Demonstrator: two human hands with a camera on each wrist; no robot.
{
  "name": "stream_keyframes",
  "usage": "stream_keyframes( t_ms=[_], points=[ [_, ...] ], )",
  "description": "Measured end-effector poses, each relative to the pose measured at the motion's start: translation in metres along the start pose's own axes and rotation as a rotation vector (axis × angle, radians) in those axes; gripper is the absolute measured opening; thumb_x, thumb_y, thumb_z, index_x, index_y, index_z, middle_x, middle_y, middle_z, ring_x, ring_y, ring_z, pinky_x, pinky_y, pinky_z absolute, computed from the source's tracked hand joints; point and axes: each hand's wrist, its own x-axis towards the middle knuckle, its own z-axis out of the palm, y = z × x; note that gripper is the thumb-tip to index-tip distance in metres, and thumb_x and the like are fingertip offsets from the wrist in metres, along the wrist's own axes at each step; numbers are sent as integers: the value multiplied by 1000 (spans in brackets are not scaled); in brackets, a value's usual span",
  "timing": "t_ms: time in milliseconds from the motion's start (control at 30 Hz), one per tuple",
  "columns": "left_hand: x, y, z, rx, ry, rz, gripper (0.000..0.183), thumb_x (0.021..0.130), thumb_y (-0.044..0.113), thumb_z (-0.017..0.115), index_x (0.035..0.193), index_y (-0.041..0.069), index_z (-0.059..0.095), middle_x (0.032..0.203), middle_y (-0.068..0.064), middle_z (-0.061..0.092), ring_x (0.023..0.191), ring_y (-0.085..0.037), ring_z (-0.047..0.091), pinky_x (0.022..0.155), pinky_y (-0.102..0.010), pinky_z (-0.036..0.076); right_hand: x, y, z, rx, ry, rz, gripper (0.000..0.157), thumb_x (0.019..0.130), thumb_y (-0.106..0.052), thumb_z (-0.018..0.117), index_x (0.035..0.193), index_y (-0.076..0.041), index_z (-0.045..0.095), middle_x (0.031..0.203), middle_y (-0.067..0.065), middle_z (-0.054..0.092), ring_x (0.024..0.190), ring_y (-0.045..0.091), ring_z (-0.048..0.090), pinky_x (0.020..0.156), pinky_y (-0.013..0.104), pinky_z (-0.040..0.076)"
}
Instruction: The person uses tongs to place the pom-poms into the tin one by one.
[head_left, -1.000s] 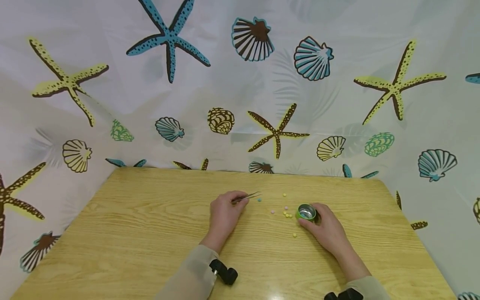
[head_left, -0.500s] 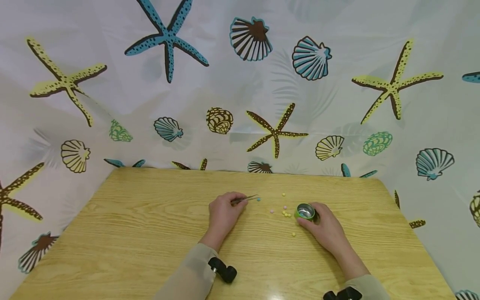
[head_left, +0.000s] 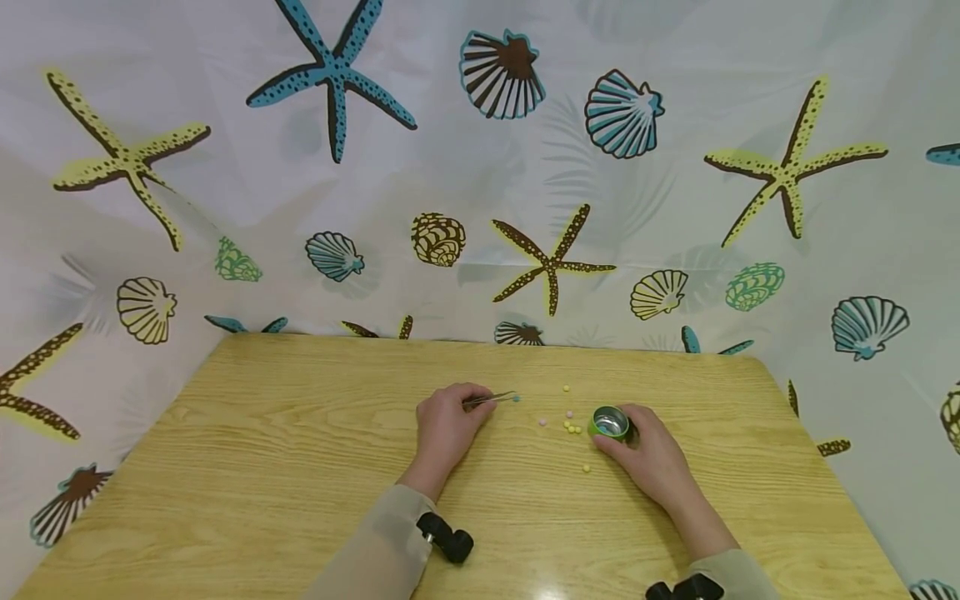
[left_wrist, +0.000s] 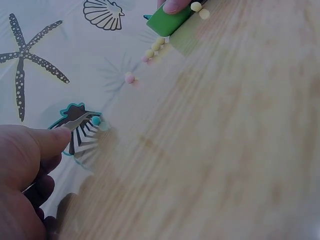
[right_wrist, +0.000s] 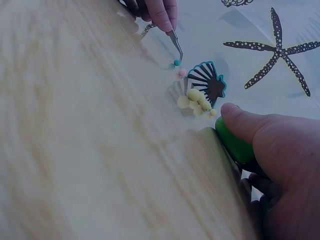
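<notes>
My left hand [head_left: 447, 427] pinches slim metal tweezers [right_wrist: 176, 44] with bent tips, pointing right across the table. Right at those tips is a small blue bead [left_wrist: 96, 120], between the two prongs or against them in the wrist views. A small round green tin [head_left: 597, 432] with a shiny metal inside stands at the right, its mouth facing up. Thumb and fingers of my right hand [head_left: 651, 454] grip its sides. Something bluish shows at the tin's bottom. Between the hands lie pink beads [head_left: 542, 422] and several yellow beads [head_left: 572, 429], some bunched just left of the tin.
One yellow bead [head_left: 566, 388] lies apart toward the back, another single yellow bead [head_left: 586, 468] toward the front. The wooden table [head_left: 262, 467] ends at a white cloth [head_left: 420, 175] printed with starfish and shells. Black wrist mounts [head_left: 446, 537] sit on both sleeves.
The tweezers' tips have come down and drawn together onto the blue bead. My right hand and the tin stay in place; the view has shifted slightly.
</notes>
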Motion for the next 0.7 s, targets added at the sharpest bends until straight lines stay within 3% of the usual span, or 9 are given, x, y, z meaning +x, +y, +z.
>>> stream_keyframes(
  t_ms=[700],
  points=[
    [-3,0,-2,38,9,29,10,101,21,85,109,17,87,106,0,83,108,-31,73,110,-62,40,2,3,2,1,-8,-7,63,103,-39,81,149,-1,61,155,25,57,145,45,53,119,64,40]
  ],
)
